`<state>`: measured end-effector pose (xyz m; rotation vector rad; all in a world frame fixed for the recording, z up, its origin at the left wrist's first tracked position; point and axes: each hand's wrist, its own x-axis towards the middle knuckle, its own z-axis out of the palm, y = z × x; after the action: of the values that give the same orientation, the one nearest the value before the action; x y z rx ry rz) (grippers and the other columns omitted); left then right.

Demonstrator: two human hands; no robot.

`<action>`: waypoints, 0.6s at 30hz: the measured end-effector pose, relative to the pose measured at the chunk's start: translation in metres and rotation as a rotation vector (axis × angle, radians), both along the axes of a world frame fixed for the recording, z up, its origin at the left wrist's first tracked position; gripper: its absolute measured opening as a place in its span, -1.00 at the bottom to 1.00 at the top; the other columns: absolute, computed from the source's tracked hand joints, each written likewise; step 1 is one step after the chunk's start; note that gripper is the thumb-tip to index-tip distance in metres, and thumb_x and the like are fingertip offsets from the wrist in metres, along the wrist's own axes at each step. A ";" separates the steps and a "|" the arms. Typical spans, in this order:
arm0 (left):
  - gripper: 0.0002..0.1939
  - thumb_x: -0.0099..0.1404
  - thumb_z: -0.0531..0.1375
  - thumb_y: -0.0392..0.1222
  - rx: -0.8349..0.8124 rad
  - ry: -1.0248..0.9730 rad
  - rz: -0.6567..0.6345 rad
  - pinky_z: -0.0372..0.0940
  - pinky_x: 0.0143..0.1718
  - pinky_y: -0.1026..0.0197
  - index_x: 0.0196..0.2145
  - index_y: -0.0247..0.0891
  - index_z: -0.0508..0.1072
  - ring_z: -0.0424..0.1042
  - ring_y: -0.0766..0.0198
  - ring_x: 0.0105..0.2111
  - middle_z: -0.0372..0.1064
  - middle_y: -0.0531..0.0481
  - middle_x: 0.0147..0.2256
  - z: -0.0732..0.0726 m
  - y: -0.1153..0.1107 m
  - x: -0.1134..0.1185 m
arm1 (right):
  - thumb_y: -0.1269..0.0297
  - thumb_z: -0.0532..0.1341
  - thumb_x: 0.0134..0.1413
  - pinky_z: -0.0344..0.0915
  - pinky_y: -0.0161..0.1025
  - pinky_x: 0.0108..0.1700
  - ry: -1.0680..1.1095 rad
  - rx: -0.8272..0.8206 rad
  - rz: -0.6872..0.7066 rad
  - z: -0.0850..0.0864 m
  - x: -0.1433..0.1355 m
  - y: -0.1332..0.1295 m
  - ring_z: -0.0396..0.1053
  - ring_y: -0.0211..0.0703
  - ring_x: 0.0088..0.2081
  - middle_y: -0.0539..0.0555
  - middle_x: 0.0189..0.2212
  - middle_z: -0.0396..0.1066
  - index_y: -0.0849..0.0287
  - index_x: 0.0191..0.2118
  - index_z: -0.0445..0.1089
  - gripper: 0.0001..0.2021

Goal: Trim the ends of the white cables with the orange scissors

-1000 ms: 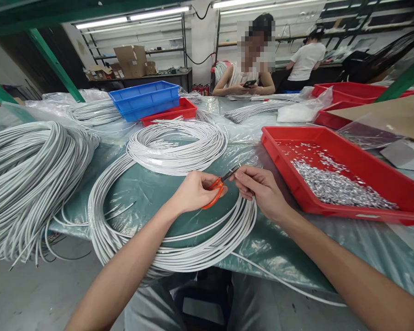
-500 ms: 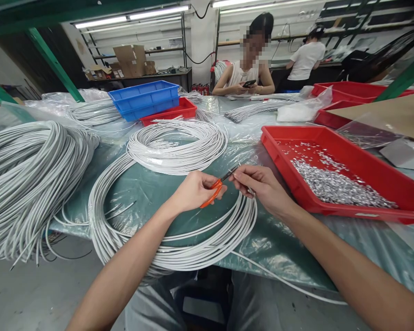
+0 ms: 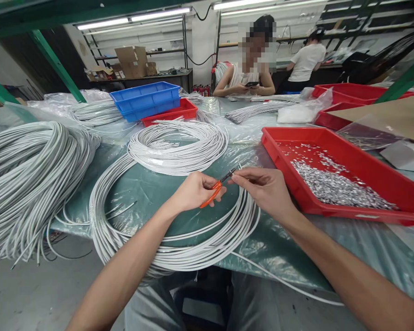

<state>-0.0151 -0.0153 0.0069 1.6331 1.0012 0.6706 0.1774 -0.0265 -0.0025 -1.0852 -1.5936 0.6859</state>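
My left hand (image 3: pixel 196 191) is closed round the orange handles of small scissors (image 3: pixel 212 194), whose dark blades point right. At the blade tips my right hand (image 3: pixel 264 186) pinches something thin, seemingly a cable end; the fingers partly hide it. Below both hands a large coil of white cable (image 3: pixel 193 257) lies on the table, its right side passing under my right hand. A smaller coil of white cable (image 3: pixel 179 161) rests just beyond my left hand. To the right stands a red tray (image 3: pixel 276 158) holding many small shiny metal pieces (image 3: pixel 334 181).
A thick bundle of white cables (image 3: pixel 31 179) hangs over the table's left edge. Blue trays (image 3: pixel 145 99) sit on a red tray (image 3: pixel 188 109) at the back. Across the table a person (image 3: pixel 244 80) holds a phone. Green posts (image 3: pixel 57 64) frame the bench.
My right hand has shifted its grip at the blade tips, its curled fingers now less visible beneath. The left hand and scissors have barely moved.
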 end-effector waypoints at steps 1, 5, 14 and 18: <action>-0.65 0.13 0.32 0.01 -0.002 0.003 -0.003 0.18 -0.62 0.42 -0.55 -0.38 0.48 0.36 0.45 -0.61 0.45 -0.03 -0.52 0.000 0.000 0.000 | 0.28 0.33 0.03 0.29 -0.21 -0.40 -0.054 0.052 -0.054 -0.001 -0.001 -0.002 0.42 -0.12 -0.40 0.07 -0.46 0.56 0.13 -0.39 0.60 -0.90; -0.62 0.14 0.31 0.05 -0.034 0.001 -0.056 0.15 -0.64 0.40 -0.54 -0.37 0.49 0.38 0.41 -0.62 0.44 -0.05 -0.55 0.002 -0.001 -0.002 | 0.28 0.33 0.05 0.25 -0.20 -0.44 -0.208 0.250 -0.234 -0.002 -0.005 -0.009 0.37 -0.12 -0.42 0.11 -0.44 0.49 0.12 -0.32 0.62 -0.89; -0.67 0.08 0.36 -0.01 0.006 -0.190 0.061 0.28 -0.50 0.36 -0.44 -0.39 0.50 0.38 0.42 -0.57 0.45 -0.03 -0.49 0.003 0.002 -0.001 | 0.12 0.29 0.11 0.15 -0.32 -0.58 0.187 -0.094 0.061 -0.004 -0.005 0.002 0.22 -0.32 -0.60 0.01 -0.55 0.44 0.19 -0.35 0.50 -0.78; -0.68 0.06 0.39 -0.07 0.014 -0.316 0.135 0.29 -0.50 0.37 -0.36 -0.41 0.52 0.38 0.42 -0.57 0.44 0.00 -0.50 0.000 0.005 0.000 | 0.18 0.33 0.07 0.17 -0.32 -0.56 0.180 -0.126 0.113 -0.001 -0.012 -0.007 0.26 -0.31 -0.58 0.03 -0.54 0.48 0.19 -0.38 0.52 -0.83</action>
<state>-0.0153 -0.0106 0.0073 1.4237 0.8805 0.9947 0.1649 -0.0335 -0.0036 -0.9991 -1.4799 0.9439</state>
